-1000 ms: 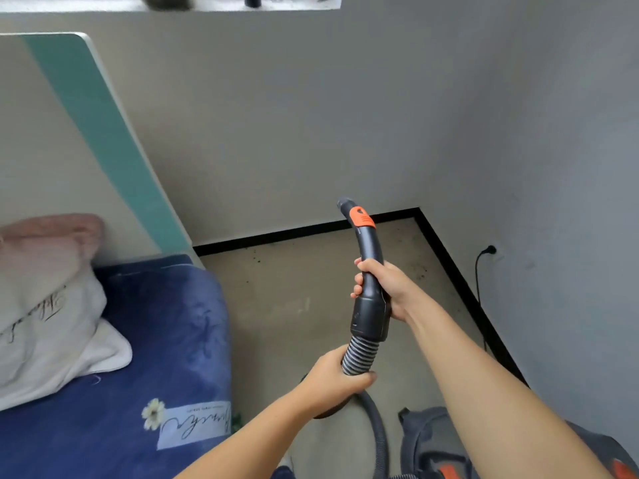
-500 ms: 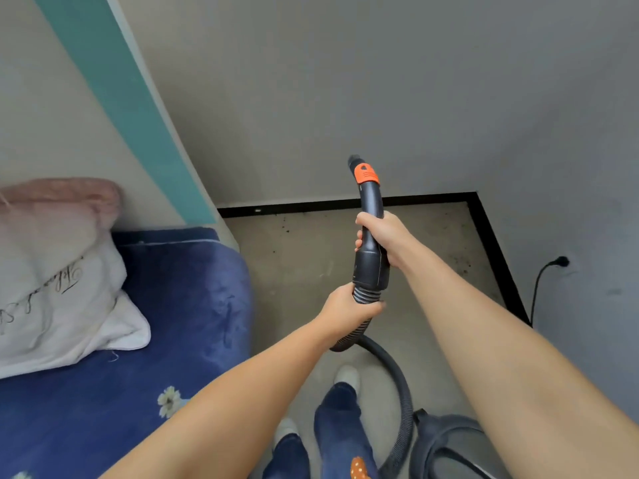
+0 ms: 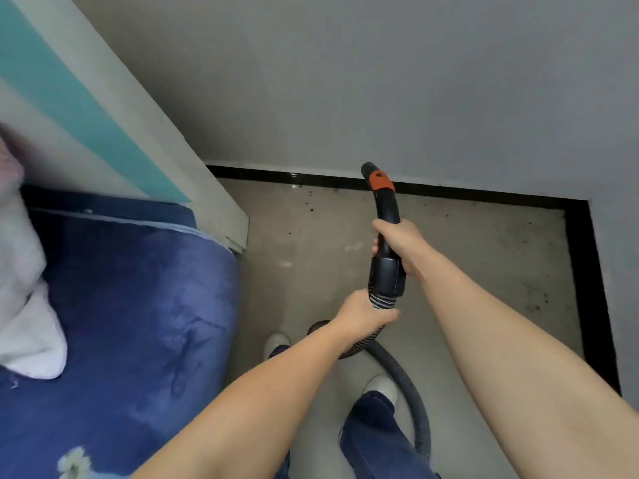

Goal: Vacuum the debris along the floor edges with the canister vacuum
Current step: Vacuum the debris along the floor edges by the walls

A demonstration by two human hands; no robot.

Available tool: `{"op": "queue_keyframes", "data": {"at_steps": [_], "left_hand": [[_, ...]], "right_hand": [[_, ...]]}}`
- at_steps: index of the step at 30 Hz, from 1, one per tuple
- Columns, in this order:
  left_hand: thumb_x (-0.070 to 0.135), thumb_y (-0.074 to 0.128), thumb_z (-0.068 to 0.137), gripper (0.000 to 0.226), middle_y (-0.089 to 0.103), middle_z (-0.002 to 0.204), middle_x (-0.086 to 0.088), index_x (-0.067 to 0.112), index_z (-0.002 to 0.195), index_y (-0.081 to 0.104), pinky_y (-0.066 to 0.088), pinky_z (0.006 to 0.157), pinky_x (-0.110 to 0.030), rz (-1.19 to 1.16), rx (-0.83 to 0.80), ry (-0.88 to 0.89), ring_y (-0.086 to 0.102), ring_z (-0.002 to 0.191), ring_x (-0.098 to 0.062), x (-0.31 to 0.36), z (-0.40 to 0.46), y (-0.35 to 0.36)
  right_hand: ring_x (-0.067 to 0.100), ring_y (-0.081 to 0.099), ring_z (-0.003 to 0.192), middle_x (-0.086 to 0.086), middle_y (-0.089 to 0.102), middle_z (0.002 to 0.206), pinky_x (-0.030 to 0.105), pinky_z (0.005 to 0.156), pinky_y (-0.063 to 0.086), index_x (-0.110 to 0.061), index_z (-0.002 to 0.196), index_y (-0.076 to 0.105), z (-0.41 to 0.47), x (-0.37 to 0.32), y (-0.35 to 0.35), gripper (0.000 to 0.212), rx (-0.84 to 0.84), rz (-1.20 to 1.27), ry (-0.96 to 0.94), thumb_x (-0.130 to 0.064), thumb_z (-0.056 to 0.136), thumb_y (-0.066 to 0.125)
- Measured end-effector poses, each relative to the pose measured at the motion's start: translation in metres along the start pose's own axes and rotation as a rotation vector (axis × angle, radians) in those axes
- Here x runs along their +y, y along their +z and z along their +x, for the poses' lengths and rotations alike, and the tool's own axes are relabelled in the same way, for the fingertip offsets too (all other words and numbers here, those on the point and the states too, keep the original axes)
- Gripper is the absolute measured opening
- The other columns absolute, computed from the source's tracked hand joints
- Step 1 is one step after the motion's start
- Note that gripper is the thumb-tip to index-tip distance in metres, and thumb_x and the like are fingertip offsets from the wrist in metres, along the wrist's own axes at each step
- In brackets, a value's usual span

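Both arms reach forward, right hand (image 3: 401, 243) wrapped round the vacuum handle (image 3: 386, 216), left hand (image 3: 363, 312) gripping the ribbed hose (image 3: 404, 375)

Debris (image 3: 534, 300) on beige floor (image 3: 466, 243)

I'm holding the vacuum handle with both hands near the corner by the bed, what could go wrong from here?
1. The hose loops on the floor right beside your shoes, so a step forward might snag it.
2. No floor nozzle shows on the handle; its tip sits high, so the debris along the black baseboard may stay put.
3. The left hand grips the ribbed hose end, which could kink.
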State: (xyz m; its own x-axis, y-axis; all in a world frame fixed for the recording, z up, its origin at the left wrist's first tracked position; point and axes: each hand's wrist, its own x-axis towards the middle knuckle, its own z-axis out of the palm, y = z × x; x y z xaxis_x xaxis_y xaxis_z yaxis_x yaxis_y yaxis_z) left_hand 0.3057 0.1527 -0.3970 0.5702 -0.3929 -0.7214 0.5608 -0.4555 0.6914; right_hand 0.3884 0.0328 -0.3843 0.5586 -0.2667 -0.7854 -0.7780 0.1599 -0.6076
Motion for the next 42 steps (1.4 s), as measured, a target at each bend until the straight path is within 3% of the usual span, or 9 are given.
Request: {"op": "queue_keyframes", "data": {"at_steps": [5, 11, 14, 21, 26, 37, 42], "left_hand": [[0.022, 0.071, 0.078, 0.023, 0.056, 0.068, 0.000, 0.023, 0.065, 0.052, 0.040, 0.066, -0.028, -0.060, 0.025, -0.051, 0.050, 0.068, -0.016, -0.073, 0.087, -0.021], [0.013, 0.065, 0.085, 0.020, 0.061, 0.066, -0.003, 0.017, 0.067, 0.057, 0.046, 0.065, -0.025, -0.200, 0.069, -0.143, 0.056, 0.060, -0.015, -0.157, 0.152, -0.013], [0.010, 0.065, 0.086, 0.018, 0.060, 0.062, -0.002, 0.015, 0.070, 0.058, 0.049, 0.055, -0.019, -0.326, 0.006, -0.167, 0.055, 0.051, -0.009, -0.178, 0.182, 0.002], [0.013, 0.066, 0.088, 0.011, 0.064, 0.066, -0.005, 0.011, 0.079, 0.059, 0.052, 0.057, -0.025, -0.570, -0.121, -0.250, 0.060, 0.053, -0.013, -0.208, 0.252, 0.016], [0.015, 0.063, 0.091, 0.010, 0.066, 0.068, -0.004, 0.011, 0.084, 0.058, 0.054, 0.053, -0.022, -0.596, -0.145, -0.248, 0.063, 0.052, -0.011, -0.228, 0.262, -0.005], [0.004, 0.057, 0.093, 0.012, 0.067, 0.069, -0.005, 0.008, 0.082, 0.057, 0.056, 0.071, -0.028, -0.626, -0.257, -0.162, 0.066, 0.063, -0.014, -0.281, 0.248, -0.039], [0.003, 0.057, 0.093, 0.006, 0.064, 0.072, -0.006, 0.006, 0.088, 0.057, 0.055, 0.069, -0.027, -0.669, -0.145, -0.116, 0.064, 0.067, -0.014, -0.297, 0.236, -0.052]], "right_hand": [[0.019, 0.050, 0.049, 0.007, 0.052, 0.061, 0.027, 0.052, 0.048, -0.010, 0.089, 0.047, 0.098, 0.052, 0.046, 0.011, -0.034, -0.067, 0.018, -0.009, 0.086, 0.057], [0.020, 0.049, 0.047, 0.010, 0.052, 0.062, 0.027, 0.048, 0.048, -0.007, 0.094, 0.047, 0.177, 0.123, 0.080, 0.014, -0.131, -0.160, 0.043, -0.006, 0.084, 0.057], [0.020, 0.050, 0.047, 0.010, 0.053, 0.062, 0.028, 0.050, 0.047, -0.007, 0.095, 0.048, 0.213, 0.147, 0.077, 0.015, -0.193, -0.263, 0.050, -0.006, 0.084, 0.058], [0.019, 0.051, 0.047, 0.009, 0.053, 0.062, 0.028, 0.050, 0.049, -0.005, 0.097, 0.049, 0.276, 0.171, 0.080, 0.014, -0.265, -0.523, -0.053, -0.007, 0.085, 0.057], [0.019, 0.053, 0.047, 0.008, 0.054, 0.061, 0.028, 0.053, 0.050, -0.003, 0.097, 0.049, 0.288, 0.182, 0.107, 0.017, -0.331, -0.559, -0.079, -0.008, 0.084, 0.058], [0.016, 0.053, 0.044, 0.007, 0.054, 0.063, 0.022, 0.046, 0.049, -0.006, 0.105, 0.049, 0.279, 0.217, 0.144, 0.022, -0.327, -0.417, -0.085, -0.009, 0.085, 0.057], [0.018, 0.053, 0.048, 0.008, 0.053, 0.069, 0.027, 0.050, 0.050, -0.007, 0.106, 0.047, 0.271, 0.236, 0.171, 0.026, -0.291, -0.374, -0.123, -0.010, 0.083, 0.058]]}}
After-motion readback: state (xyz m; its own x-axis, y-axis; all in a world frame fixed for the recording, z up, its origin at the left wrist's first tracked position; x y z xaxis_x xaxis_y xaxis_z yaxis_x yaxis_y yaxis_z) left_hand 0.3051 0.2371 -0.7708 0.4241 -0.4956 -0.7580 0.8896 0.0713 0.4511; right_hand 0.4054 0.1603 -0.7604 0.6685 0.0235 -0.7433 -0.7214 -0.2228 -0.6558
